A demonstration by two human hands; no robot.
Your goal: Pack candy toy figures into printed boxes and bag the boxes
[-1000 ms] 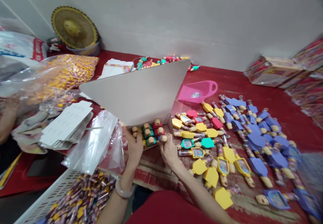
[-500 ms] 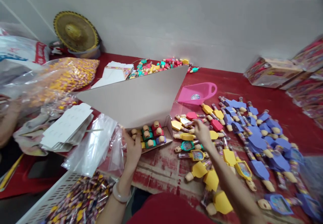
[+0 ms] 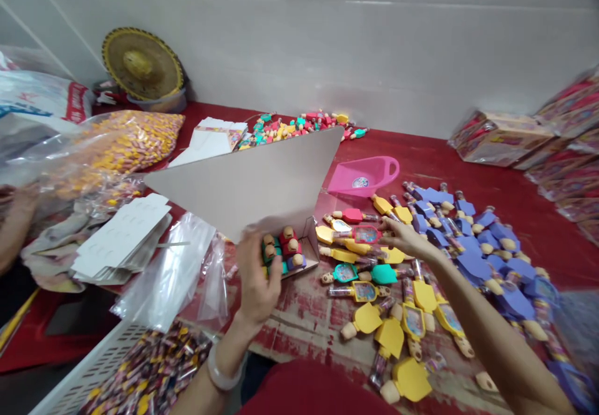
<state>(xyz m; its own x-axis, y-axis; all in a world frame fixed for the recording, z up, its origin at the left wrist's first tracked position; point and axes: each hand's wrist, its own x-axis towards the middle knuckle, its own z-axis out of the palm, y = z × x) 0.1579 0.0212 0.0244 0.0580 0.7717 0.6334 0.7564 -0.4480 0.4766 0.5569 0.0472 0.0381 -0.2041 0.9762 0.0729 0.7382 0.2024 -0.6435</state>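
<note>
An open box (image 3: 309,259) with a tall grey lid (image 3: 253,181) stands mid-table and holds several small toys with round tan heads in red, green and purple. My left hand (image 3: 259,271) reaches over the left part of the box, fingers bent; whether it grips anything there is hidden. At the right, my right hand (image 3: 397,235) has its fingers around the end of a red toy (image 3: 365,234) with a clear window. Around it lie yellow toys (image 3: 367,318), a green toy (image 3: 384,274) and a pile of purple toys (image 3: 475,265).
Behind are a pink scoop (image 3: 362,176) and mixed toys (image 3: 299,126). White cards (image 3: 121,234), plastic bags (image 3: 173,271) and a basket of tubes (image 3: 150,371) are at left. Another person's arm (image 3: 19,224) shows at the far left; packed boxes (image 3: 508,137) stand right.
My left hand has moved up and right, further over the box. My right hand has shifted right, and a red windowed toy now shows at its fingertips.
</note>
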